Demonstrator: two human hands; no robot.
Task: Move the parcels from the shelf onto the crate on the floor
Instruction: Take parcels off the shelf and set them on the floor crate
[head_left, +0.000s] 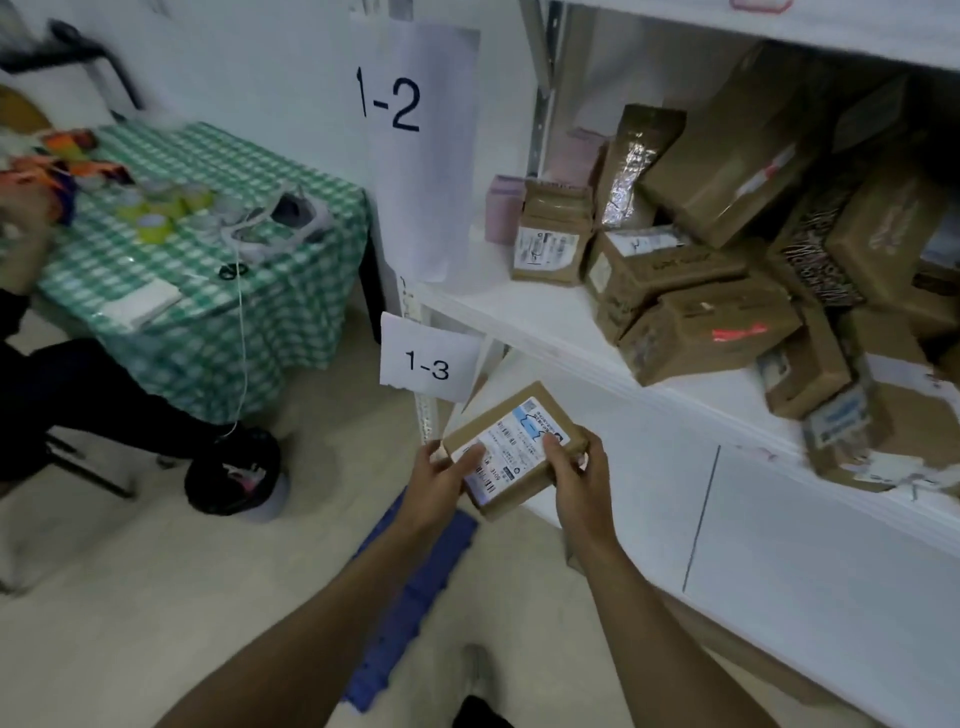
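Observation:
A small brown cardboard parcel (511, 447) with a white shipping label is held in front of the shelf's lower level. My left hand (441, 473) grips its left end, thumb on the label. My right hand (576, 467) grips its right end, fingers curled over the top edge. On the white shelf (524, 317) lies a heap of several brown parcels (711, 332), some tilted against each other. A blue crate (410, 597) lies on the floor below my arms, mostly hidden by them.
Paper signs reading 1-2 (389, 104) and 1-3 (428, 366) hang by the shelf post. A table with a green checked cloth (208, 249) stands at the left, with tape rolls on it. A seated person's legs (104, 400) and dark shoe (234, 473) are near it.

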